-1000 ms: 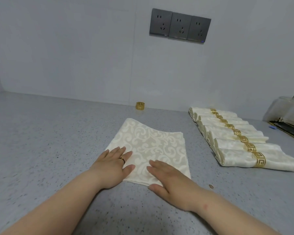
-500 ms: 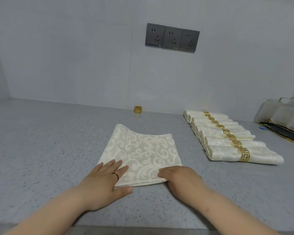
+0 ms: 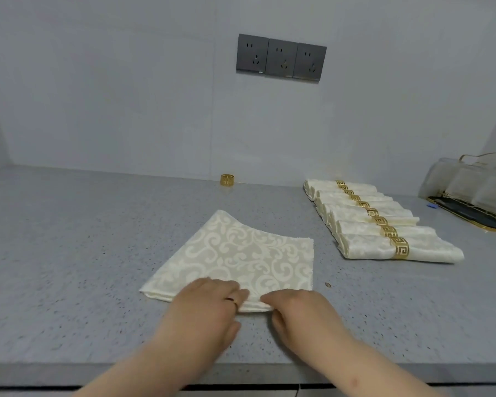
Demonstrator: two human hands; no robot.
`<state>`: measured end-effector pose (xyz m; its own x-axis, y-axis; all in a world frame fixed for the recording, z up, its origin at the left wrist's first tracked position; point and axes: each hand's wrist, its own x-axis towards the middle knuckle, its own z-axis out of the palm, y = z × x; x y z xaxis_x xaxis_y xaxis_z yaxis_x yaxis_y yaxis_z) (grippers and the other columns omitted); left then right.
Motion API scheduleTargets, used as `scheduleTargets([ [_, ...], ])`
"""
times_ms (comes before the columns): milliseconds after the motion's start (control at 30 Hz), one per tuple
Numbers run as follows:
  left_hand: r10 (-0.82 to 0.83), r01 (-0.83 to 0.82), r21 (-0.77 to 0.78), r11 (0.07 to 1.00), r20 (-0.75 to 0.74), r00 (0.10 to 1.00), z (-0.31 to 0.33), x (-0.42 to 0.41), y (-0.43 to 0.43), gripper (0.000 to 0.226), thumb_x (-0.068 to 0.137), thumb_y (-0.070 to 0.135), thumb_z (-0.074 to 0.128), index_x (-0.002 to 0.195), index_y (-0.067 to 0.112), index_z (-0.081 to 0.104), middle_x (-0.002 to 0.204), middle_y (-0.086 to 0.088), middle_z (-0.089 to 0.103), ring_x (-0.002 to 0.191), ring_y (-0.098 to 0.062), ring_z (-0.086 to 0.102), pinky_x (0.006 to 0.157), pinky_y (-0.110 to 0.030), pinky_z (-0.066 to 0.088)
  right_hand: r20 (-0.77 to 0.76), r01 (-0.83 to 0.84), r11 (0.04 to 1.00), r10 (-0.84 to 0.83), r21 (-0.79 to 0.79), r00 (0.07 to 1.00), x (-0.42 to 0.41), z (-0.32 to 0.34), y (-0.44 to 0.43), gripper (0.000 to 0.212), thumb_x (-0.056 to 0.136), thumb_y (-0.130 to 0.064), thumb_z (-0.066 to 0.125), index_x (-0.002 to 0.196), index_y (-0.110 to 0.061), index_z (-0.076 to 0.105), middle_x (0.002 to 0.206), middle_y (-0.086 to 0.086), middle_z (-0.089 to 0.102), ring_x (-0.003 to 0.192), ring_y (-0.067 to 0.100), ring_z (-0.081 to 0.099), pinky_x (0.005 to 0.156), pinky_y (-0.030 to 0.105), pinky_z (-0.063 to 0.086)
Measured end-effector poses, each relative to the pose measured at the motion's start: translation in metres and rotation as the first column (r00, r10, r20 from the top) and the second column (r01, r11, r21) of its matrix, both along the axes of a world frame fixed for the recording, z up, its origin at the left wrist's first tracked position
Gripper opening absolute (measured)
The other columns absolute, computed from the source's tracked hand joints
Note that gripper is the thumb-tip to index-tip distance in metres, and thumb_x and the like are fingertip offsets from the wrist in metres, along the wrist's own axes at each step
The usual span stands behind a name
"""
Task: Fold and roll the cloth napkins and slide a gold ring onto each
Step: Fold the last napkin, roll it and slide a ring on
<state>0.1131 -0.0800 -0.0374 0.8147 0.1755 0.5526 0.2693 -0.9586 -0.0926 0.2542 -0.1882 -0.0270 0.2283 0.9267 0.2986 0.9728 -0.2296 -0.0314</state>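
Note:
A cream napkin (image 3: 241, 256) with a scroll pattern lies folded flat on the grey counter (image 3: 69, 253). At its near edge my left hand (image 3: 206, 308) and my right hand (image 3: 301, 313) sit side by side, fingers curled round the hem and pinching it. A loose gold ring (image 3: 227, 179) stands far back by the wall. To the right lies a row of several rolled napkins (image 3: 364, 219), each with a gold ring around its middle.
A clear container on a gold-rimmed tray (image 3: 470, 202) stands at the far right. Three dark wall sockets (image 3: 281, 57) are on the back wall. The counter's front edge (image 3: 98, 373) runs just below my forearms. A small brown speck (image 3: 328, 285) lies near the napkin.
Both hands slid back from lying flat on the napkin to its near edge, and their fingers curled to pinch the hem. The view shifted back a little.

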Motion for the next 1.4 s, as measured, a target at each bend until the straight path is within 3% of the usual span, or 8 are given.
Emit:
scheduleTargets([
  [100,0.006,-0.006,0.008,1.0,0.037,0.999,-0.004,0.017,-0.02,0.031,0.03,0.019,0.085,0.055,0.023,0.067,0.053,0.01,0.059,0.04,-0.009,0.055,0.037,-0.012,0.036,0.077,0.082,0.991,-0.091,0.104,0.993,-0.016,0.003,0.0,0.005,0.043,-0.03,0.053,0.045,-0.028,0.056,0.036,-0.008,0.049,0.029,0.002,0.043,0.044,0.012,-0.01],
  [367,-0.095,0.105,-0.08,0.991,0.117,0.989,-0.007,-0.018,0.026,0.032,0.098,0.04,0.018,0.085,0.037,0.046,0.061,0.017,0.067,0.057,-0.007,0.067,0.052,-0.017,0.051,0.103,-0.128,0.985,0.117,0.116,0.988,0.045,-0.001,-0.001,0.012,0.05,-0.024,0.064,0.061,-0.026,0.066,0.059,-0.013,0.065,0.057,0.008,0.063,0.053,0.024,0.056],
  [600,-0.062,0.066,-0.182,0.981,0.028,0.998,-0.003,-0.055,0.07,0.033,0.096,0.048,0.022,0.088,0.038,0.053,0.085,0.012,0.072,0.076,-0.004,0.065,0.075,-0.019,0.047,0.219,-0.203,0.977,0.185,0.066,0.958,0.075,0.002,0.035,0.038,0.042,-0.016,0.085,0.077,-0.022,0.073,0.079,-0.008,0.073,0.068,0.015,0.07,0.057,0.028,0.056],
  [733,0.092,-0.106,-0.195,0.975,-0.079,0.993,0.003,-0.059,0.081,0.025,0.071,0.04,0.034,0.082,0.04,0.057,0.072,0.014,0.069,0.064,-0.009,0.067,0.039,-0.01,0.034,0.12,-0.203,0.976,0.192,0.084,0.974,0.076,0.004,0.046,0.017,0.063,-0.009,0.065,0.075,-0.016,0.074,0.076,0.002,0.073,0.068,0.023,0.07,0.059,0.035,0.057],
  [900,0.118,-0.14,-0.336,0.932,-0.086,0.989,0.001,-0.051,0.072,0.072,0.056,0.064,0.008,0.127,0.055,0.005,0.109,0.015,0.061,0.068,-0.003,0.048,0.056,-0.005,0.031,0.178,0.017,0.994,0.003,-0.109,0.984,0.07,0.016,0.035,0.023,0.091,-0.023,0.041,0.101,-0.015,0.06,0.097,0.0,0.061,0.092,0.02,0.056,0.052,0.022,0.028],
  [1067,0.039,-0.055,-0.248,0.967,-0.071,0.997,-0.002,-0.026,0.076,0.065,0.07,0.051,0.027,0.127,0.032,0.051,0.134,0.011,0.051,0.121,-0.005,0.05,0.098,-0.015,0.029,0.185,0.111,0.963,-0.065,-0.247,0.981,0.066,0.024,0.008,0.007,0.09,-0.025,0.042,0.084,-0.021,0.044,0.066,-0.008,0.028,0.077,0.016,0.038,0.047,0.018,0.018],
  [1233,-0.106,-0.109,-0.684,0.721,-0.265,0.958,0.015,-0.007,0.09,0.02,0.093,0.039,0.044,0.113,0.044,0.042,0.113,0.051,0.03,0.119,0.012,0.034,0.085,0.007,0.019,-0.071,0.078,0.968,-0.098,-0.237,0.993,0.08,0.032,-0.01,0.014,0.087,-0.02,0.048,0.091,-0.022,0.062,0.084,-0.009,0.048,0.076,0.007,0.045,0.068,0.022,0.038],
  [1400,-0.068,-0.16,-0.842,0.516,-0.226,0.972,0.025,0.002,0.112,0.029,0.076,0.067,0.046,0.09,0.042,0.047,0.11,0.019,0.053,0.103,-0.001,0.046,0.085,-0.012,0.031,-0.604,0.122,0.983,-0.183,-0.141,0.776,0.11,0.036,-0.003,0.028,0.087,-0.014,0.057,0.059,-0.017,0.053,0.058,-0.007,0.047,0.052,0.0,0.041,0.052,0.014,0.031],
])
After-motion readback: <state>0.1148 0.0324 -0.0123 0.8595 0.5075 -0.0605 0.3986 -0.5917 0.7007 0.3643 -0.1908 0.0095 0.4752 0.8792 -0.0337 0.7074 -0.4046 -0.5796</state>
